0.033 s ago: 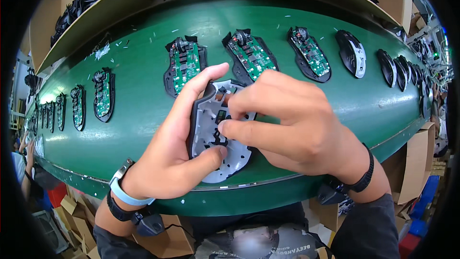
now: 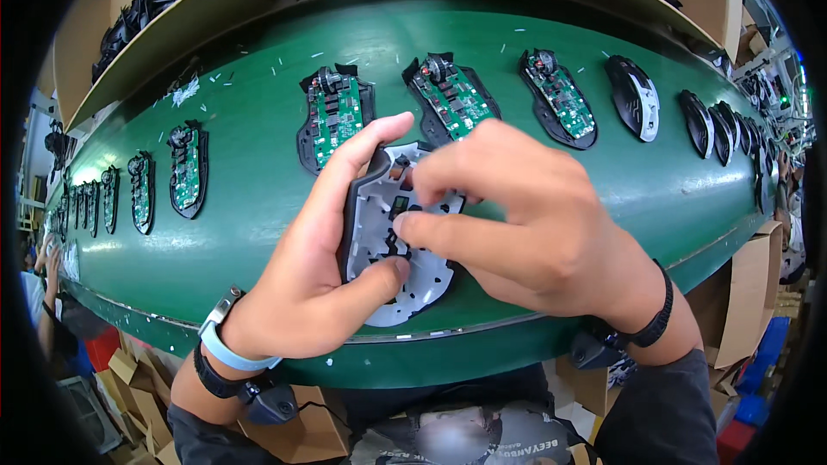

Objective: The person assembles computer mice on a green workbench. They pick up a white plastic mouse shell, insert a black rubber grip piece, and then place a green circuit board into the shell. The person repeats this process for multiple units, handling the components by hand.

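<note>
My left hand (image 2: 314,280) grips the upper shell of a computer mouse (image 2: 373,228), its pale grey inside facing up and its dark side wall in my palm. The left thumb presses on a black piece in the shell's lower middle. Over the shell, my right hand (image 2: 517,224) is bent, with thumb and forefinger close together at the small black parts inside. Whatever sits between those fingertips is hidden and partly blurred. Just beyond the shell lie mouse bases with green circuit boards, one left (image 2: 336,116) and one right (image 2: 454,96).
On the green table (image 2: 258,232), more mouse bases (image 2: 187,168) run off to the left, and another base (image 2: 558,99) lies right. Closed mice (image 2: 633,97) line the far right. A cardboard box (image 2: 138,60) of black parts borders the back. Another person's hand (image 2: 52,267) shows far left.
My right fingers have shifted slightly and the knuckles are more blurred. My left hand keeps its hold on the shell.
</note>
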A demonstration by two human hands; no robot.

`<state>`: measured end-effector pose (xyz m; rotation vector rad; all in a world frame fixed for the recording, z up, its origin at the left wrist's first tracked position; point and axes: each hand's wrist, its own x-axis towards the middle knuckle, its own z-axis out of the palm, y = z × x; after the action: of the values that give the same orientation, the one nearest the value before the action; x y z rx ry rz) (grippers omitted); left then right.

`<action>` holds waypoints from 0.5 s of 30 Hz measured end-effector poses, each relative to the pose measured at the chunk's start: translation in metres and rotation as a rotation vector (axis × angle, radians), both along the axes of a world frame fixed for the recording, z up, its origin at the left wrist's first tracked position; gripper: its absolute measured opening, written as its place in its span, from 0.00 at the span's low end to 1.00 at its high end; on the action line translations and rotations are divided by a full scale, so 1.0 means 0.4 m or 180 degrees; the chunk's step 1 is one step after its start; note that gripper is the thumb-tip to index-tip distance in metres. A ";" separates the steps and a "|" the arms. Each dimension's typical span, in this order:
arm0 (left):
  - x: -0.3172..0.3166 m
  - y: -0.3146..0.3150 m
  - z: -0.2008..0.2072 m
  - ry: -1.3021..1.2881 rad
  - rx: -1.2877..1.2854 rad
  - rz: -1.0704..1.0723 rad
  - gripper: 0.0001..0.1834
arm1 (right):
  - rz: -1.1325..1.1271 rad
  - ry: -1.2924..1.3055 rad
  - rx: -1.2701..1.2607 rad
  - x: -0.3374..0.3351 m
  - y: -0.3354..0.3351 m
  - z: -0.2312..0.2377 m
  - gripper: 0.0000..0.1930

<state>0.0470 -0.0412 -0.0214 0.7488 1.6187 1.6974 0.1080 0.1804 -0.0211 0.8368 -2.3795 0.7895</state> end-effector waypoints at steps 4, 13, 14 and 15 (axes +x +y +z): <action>-0.001 -0.006 -0.016 0.0374 0.0053 0.0070 0.49 | -0.0393 0.0065 -0.0111 -0.006 -0.016 0.012 0.16; -0.004 -0.013 -0.036 0.1813 0.0037 0.0357 0.44 | -0.0629 -0.0231 -0.0342 -0.004 -0.049 0.014 0.13; -0.005 -0.014 -0.040 0.1836 0.0072 0.0381 0.44 | -0.0627 -0.0295 -0.0388 -0.004 -0.053 0.014 0.13; -0.005 -0.015 -0.043 0.1860 0.0106 0.0404 0.44 | -0.0606 -0.0356 -0.0485 -0.005 -0.057 0.012 0.13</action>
<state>0.0450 -0.0474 -0.0384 1.2685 2.0621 1.6890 0.1059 0.1576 -0.0164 0.5083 -2.4154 0.9460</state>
